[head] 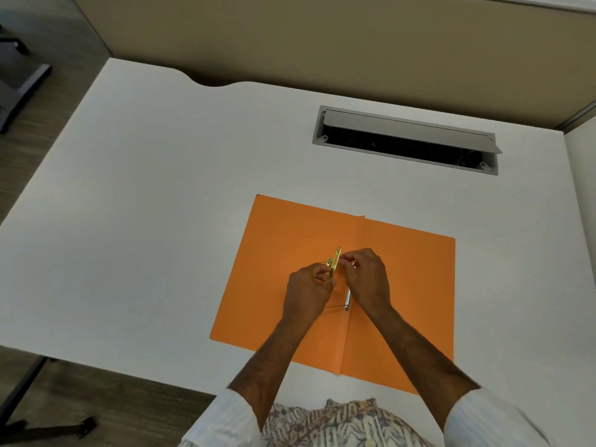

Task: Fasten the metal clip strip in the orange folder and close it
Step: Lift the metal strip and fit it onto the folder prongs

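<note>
An orange folder lies open and flat on the white desk, its fold running down the middle. Near the fold my left hand pinches a gold metal clip strip, which stands tilted above the left leaf. My right hand touches the strip's upper part with its fingertips closed on it. Below the hands a silver base bar sits along the fold, and a thin gold prong sticks out to its left.
An open grey cable hatch is set into the desk beyond the folder. A beige partition stands behind the desk. The desk's front edge runs at lower left, with floor and dark furniture legs beneath it.
</note>
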A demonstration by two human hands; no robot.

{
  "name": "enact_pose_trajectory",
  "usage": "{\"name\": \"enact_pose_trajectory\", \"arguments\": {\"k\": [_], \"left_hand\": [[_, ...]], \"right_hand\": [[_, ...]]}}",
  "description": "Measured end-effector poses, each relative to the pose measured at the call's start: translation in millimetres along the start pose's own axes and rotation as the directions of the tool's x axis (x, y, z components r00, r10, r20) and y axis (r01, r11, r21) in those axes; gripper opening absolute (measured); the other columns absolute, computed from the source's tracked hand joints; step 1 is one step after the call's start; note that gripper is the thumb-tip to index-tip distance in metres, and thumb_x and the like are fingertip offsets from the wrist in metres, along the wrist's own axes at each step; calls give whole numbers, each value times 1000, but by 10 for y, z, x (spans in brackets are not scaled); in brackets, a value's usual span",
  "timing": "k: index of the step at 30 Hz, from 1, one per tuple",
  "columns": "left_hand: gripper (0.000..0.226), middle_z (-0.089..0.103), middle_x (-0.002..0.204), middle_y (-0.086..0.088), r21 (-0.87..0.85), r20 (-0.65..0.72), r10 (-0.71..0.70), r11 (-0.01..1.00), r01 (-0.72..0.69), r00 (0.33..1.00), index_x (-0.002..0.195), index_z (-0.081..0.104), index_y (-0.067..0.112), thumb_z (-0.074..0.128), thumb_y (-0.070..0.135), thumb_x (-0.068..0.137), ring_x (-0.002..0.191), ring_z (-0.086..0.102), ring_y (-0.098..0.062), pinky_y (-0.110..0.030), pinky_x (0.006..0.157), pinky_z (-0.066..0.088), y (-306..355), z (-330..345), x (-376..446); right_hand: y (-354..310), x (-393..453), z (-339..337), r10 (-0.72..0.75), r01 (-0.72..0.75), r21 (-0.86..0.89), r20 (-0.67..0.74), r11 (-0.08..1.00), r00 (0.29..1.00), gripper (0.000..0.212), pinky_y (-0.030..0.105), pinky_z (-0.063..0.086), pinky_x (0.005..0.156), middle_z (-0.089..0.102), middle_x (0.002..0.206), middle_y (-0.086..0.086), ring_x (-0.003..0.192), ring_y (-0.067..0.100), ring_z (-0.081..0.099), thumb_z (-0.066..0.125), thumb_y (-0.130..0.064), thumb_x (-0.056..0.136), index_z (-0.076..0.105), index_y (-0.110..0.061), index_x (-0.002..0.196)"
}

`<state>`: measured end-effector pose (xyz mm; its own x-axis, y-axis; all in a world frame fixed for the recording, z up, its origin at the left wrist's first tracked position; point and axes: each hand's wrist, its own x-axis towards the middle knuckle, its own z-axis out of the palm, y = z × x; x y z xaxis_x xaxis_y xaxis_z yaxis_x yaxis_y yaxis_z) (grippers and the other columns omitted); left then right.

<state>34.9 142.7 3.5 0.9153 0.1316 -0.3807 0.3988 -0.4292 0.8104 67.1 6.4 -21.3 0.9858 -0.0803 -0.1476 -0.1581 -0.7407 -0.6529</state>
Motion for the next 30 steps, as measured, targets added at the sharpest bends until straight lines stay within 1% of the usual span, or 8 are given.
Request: {"name": "enact_pose_trajectory", "arguments": {"k": [5, 9, 12, 13, 16, 18, 25, 30], "left_hand": [[24, 70, 84, 0, 15, 14, 15, 1000, -15, 1000, 104, 76, 11, 79, 14, 81, 75, 71, -15, -34, 73, 61, 6, -6, -15], [23, 70, 84, 0, 22, 11, 15, 1000, -15, 1000, 104, 76, 12, 79, 15, 81, 76, 70, -13, -29, 72, 59, 11, -2, -28], [23, 69, 84, 4, 32, 1, 17, 999, -18, 1000, 105, 76, 14, 78, 17, 82, 75, 68, -8, -17, 68, 53, 13, 5, -30], [24, 71, 85, 3, 33, -3, 18, 999, -18, 1000, 105, 76, 15, 78, 17, 82, 75, 68, -8, -16, 67, 53, 14, 8, -31], [25, 74, 91, -1, 20, -23, 24, 1000, -23, 999, 108, 75, 13, 78, 17, 83, 78, 71, -11, -29, 71, 61, 18, 16, -39], [27, 76, 94, -4, 16, -38, 32, 999, -31, 999, 109, 75, 12, 78, 17, 83, 80, 73, -14, -34, 73, 62, 19, 23, -36], [25, 76, 93, -3, 20, -31, 30, 999, -29, 999, 107, 75, 14, 78, 16, 82, 81, 71, -11, -28, 76, 60, 19, 28, -26], [26, 75, 94, -2, 26, -24, 23, 999, -23, 999, 108, 75, 15, 78, 17, 82, 81, 71, -10, -19, 73, 53, 25, 36, -22]], "right_hand": [[-2, 1, -16, 6, -5, 17, -9, 1000, 1000, 15, 34, 53, 79, 67, 103, 7, 97, 22, 60, 63, -17, 92, 73, -14, 103], [7, -9, -12, -5, 5, 25, -4, 1000, 1000, 14, 33, 52, 78, 67, 102, 7, 95, 22, 60, 64, -17, 92, 73, -14, 103], [20, -20, -9, -6, 6, 25, -6, 1000, 1000, 14, 34, 53, 78, 67, 101, 7, 95, 22, 60, 65, -17, 91, 73, -15, 102], [24, -21, -8, -6, 7, 25, -8, 1000, 1000, 14, 35, 53, 78, 67, 101, 7, 95, 22, 60, 65, -18, 91, 73, -15, 102], [27, -10, -9, -2, 2, 22, -8, 1000, 1000, 14, 37, 54, 80, 67, 103, 7, 96, 22, 61, 64, -19, 92, 73, -15, 102], [29, 0, -11, 0, 0, 18, -9, 1000, 1000, 15, 38, 55, 81, 68, 104, 8, 97, 22, 61, 64, -20, 93, 73, -15, 103], [31, -3, -4, -15, 15, 6, 4, 1000, 1000, 15, 33, 52, 79, 68, 104, 7, 96, 22, 61, 64, -19, 92, 73, -15, 103], [45, -7, -12, -26, 26, 13, 15, 1000, 1000, 15, 37, 54, 79, 68, 103, 8, 95, 22, 61, 65, -18, 91, 73, -15, 104]]}}
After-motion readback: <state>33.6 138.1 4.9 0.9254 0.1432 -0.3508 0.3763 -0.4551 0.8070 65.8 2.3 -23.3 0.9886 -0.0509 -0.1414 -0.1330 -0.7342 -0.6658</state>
